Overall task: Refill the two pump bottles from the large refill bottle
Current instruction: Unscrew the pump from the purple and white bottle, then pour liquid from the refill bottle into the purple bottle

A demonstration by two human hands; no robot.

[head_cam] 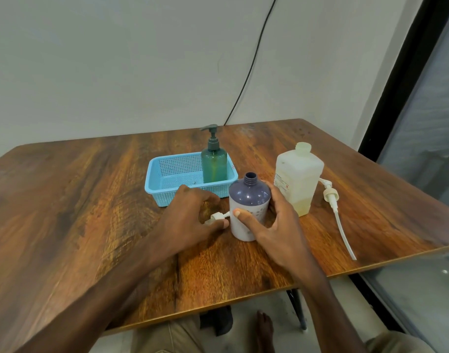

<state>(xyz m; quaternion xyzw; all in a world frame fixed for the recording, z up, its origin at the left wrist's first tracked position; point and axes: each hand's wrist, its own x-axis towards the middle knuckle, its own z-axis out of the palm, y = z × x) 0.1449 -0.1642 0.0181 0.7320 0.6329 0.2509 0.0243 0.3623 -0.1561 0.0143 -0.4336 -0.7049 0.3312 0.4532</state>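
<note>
Gripping purple bottle (249,205), uncapped: right hand (277,225) | left hand (190,220) pinching white pump (216,217) | near counter (91,200) centre

Nothing here is readable to me. The refill bottle (298,178) carries a white label (282,183) on its left face, with lines of fine print and a small red mark low down, but the letters are too small and blurred to make out. The purple bottle (249,207) that my right hand (277,225) grips shows only pale dots on its white lower part, no words. The basket (190,178) has a tiny red-and-white sticker on its right rim; I cannot read it.
</note>
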